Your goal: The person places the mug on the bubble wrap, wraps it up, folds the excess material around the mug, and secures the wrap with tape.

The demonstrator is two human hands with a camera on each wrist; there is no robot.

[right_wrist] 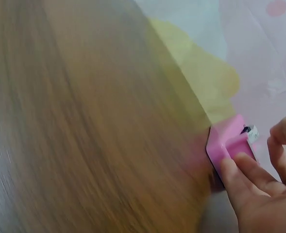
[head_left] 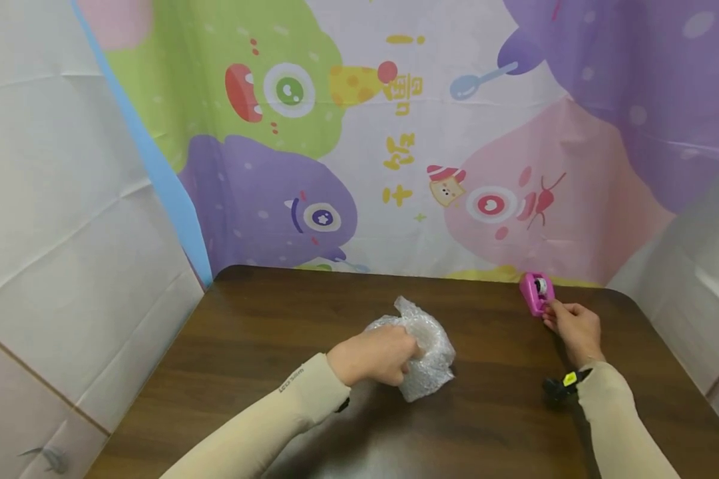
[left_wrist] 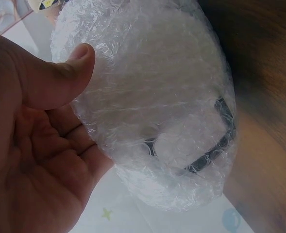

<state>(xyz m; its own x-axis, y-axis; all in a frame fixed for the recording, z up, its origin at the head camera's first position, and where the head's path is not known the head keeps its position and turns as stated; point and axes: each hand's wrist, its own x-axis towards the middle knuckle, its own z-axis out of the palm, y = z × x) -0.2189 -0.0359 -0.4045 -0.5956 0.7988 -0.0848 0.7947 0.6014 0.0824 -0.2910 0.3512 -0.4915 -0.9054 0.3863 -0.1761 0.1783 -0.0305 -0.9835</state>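
Near the middle of the table, a bundle in clear bubble wrap [head_left: 433,346] has a rounded outline. My left hand [head_left: 376,356] grips its left side, the thumb [left_wrist: 67,77] on the near face and the other fingers partly hidden behind. Through the plastic show a pale shape and some dark angular marks; what is inside cannot be told. At the back right, a pink tape dispenser [head_left: 532,296] with a small white roll stands by the table's far edge. My right hand [head_left: 577,331] pinches its near end with the fingertips [right_wrist: 228,167]; any strip of tape there is not visible.
The dark wooden table [head_left: 263,332] has rounded far corners. Right behind it hangs a cloth [head_left: 371,219] printed with cartoon monsters. Pale panels [head_left: 66,199] flank the left and right sides.
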